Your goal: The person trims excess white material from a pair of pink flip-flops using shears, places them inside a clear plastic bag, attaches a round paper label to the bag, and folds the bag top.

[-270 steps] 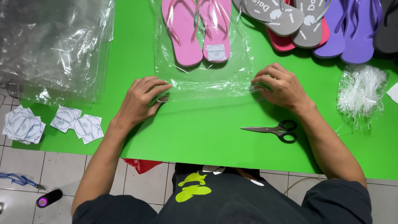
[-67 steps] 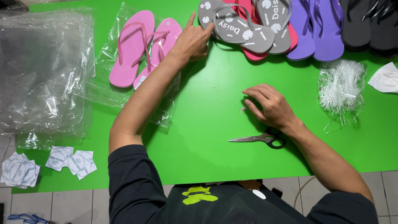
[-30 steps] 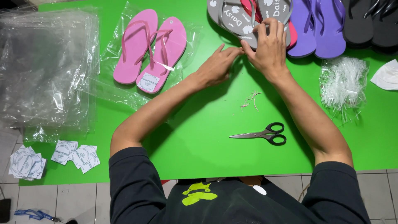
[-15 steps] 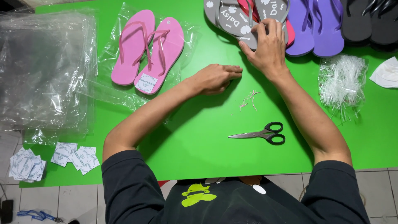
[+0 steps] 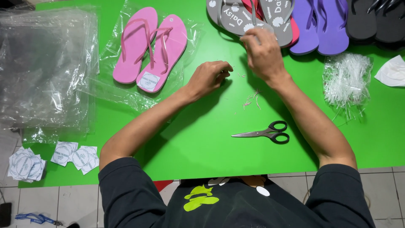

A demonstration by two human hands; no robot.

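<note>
My right hand (image 5: 262, 51) grips the near edge of a grey flip-flop (image 5: 236, 17) at the back of the green table (image 5: 202, 139). My left hand (image 5: 209, 77) hovers loosely curled just left of it, over the table, with nothing clearly in it. A pair of pink flip-flops (image 5: 149, 46) lies inside a clear plastic bag (image 5: 126, 90) to the left. Black-handled scissors (image 5: 263, 132) lie closed near the front, and a few thin plastic scraps (image 5: 252, 99) lie below my right hand.
A stack of clear bags (image 5: 42, 67) covers the table's left end. Round white paper labels (image 5: 74, 155) lie at the front left corner. Purple flip-flops (image 5: 318, 23), black flip-flops (image 5: 375, 19), a heap of clear plastic ties (image 5: 346, 79) and a white paper (image 5: 391, 71) sit at the right.
The bagged pink pair was pushed left. Both hands reached up to the grey flip-flops; the left hand has since drawn back while the right stays on the grey one.
</note>
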